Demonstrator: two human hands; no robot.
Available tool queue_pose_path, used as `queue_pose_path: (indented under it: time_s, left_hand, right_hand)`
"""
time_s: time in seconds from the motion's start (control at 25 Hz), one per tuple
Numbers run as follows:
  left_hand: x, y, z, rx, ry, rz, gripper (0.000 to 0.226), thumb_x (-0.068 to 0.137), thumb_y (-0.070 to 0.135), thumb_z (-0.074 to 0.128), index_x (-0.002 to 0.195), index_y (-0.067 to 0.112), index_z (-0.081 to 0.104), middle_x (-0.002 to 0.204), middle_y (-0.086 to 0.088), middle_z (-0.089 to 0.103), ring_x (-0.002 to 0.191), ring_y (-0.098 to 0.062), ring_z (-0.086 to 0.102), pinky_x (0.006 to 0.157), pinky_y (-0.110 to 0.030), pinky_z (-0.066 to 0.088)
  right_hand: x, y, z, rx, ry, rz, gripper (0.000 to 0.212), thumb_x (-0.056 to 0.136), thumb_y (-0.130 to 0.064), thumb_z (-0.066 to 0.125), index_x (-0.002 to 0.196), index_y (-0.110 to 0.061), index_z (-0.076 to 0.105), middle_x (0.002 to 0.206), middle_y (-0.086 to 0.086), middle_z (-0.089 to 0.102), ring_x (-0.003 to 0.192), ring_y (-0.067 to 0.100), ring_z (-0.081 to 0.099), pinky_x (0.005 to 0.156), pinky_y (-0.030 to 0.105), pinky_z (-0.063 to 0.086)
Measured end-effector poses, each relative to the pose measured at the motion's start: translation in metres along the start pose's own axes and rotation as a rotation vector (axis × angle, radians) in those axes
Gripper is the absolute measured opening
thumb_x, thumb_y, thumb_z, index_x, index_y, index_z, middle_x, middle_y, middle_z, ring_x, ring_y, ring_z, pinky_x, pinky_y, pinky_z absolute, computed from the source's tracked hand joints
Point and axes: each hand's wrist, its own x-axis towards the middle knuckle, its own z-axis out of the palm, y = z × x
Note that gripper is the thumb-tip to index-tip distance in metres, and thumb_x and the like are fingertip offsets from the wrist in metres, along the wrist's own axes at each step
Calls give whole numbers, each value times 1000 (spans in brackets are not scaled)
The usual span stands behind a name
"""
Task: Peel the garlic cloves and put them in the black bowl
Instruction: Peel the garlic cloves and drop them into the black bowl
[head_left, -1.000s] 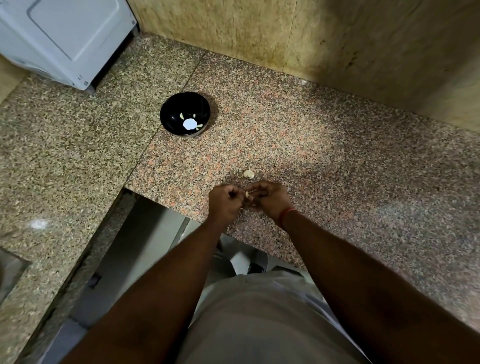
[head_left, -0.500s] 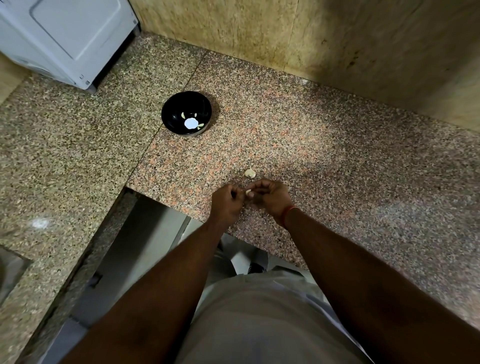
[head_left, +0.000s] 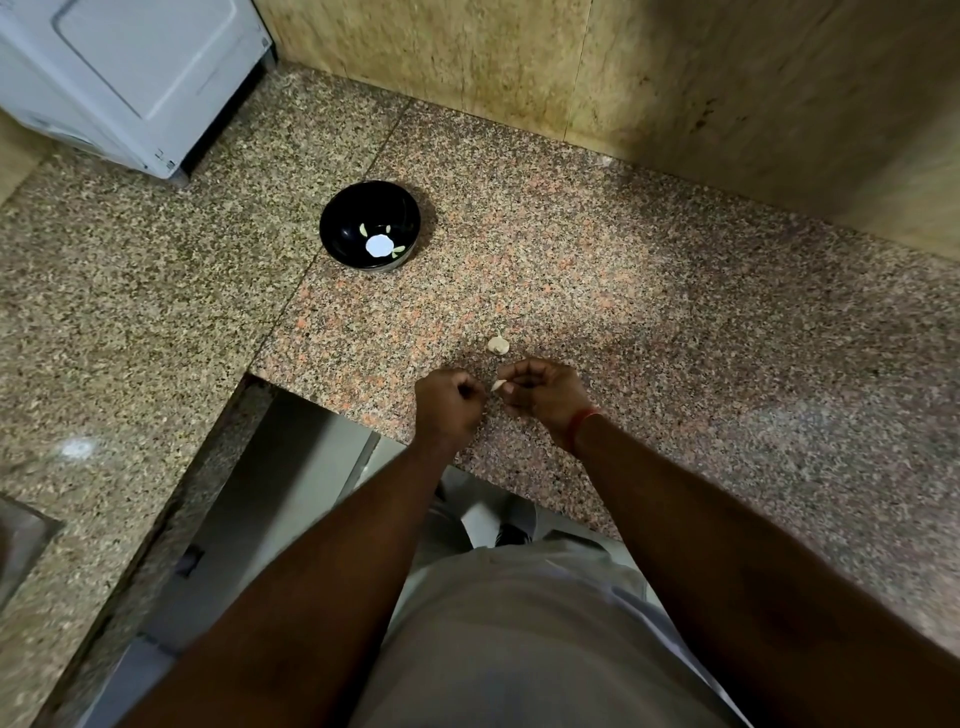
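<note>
My right hand (head_left: 540, 397) pinches a small pale garlic clove (head_left: 498, 385) between thumb and fingertips, just above the granite counter near its front edge. My left hand (head_left: 449, 402) is curled into a fist a short gap to the left of the clove, and I cannot see whether it holds a bit of skin. Another pale clove (head_left: 497, 344) lies on the counter just beyond my hands. The black bowl (head_left: 337, 228) stands farther back on the left with a few peeled cloves and a bright reflection inside.
A white appliance (head_left: 130, 78) stands at the back left corner. A tan stone wall (head_left: 623, 78) runs behind the counter (head_left: 675, 312). The counter's front edge steps back below my left hand, with open floor underneath.
My hands were together on the clove; now they have pulled a little apart, the left one moving left while the right one keeps the clove.
</note>
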Motion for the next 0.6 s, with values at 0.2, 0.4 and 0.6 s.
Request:
queue_pose_path:
  time_s: [0.2, 0.4, 0.6]
  left_hand:
    - [-3, 9, -6, -69, -22, 125, 10, 79, 2, 77, 80, 11, 81, 72, 2, 72, 60, -8, 61, 61, -10, 44]
    - [-7, 15, -10, 5, -11, 218, 13, 82, 9, 79, 70, 11, 75, 63, 5, 61, 52, -5, 48, 55, -7, 29]
    - [-8, 17, -11, 55, -37, 222, 24, 83, 13, 78, 64, 17, 64, 59, 10, 44, 53, 6, 36, 50, -9, 23]
  right_hand:
    - [-1, 2, -2, -3, -5, 4, 16, 90, 6, 71, 102, -4, 75, 91, 10, 77, 74, 15, 70, 69, 31, 61]
    - [1, 1, 0, -51, 20, -11, 17, 89, 5, 72, 106, 2, 72, 92, 14, 76, 76, 18, 72, 70, 31, 63]
    - [2, 2, 4, -112, 44, -63, 16, 87, 5, 75, 102, 6, 72, 95, 24, 76, 78, 24, 73, 65, 31, 63]
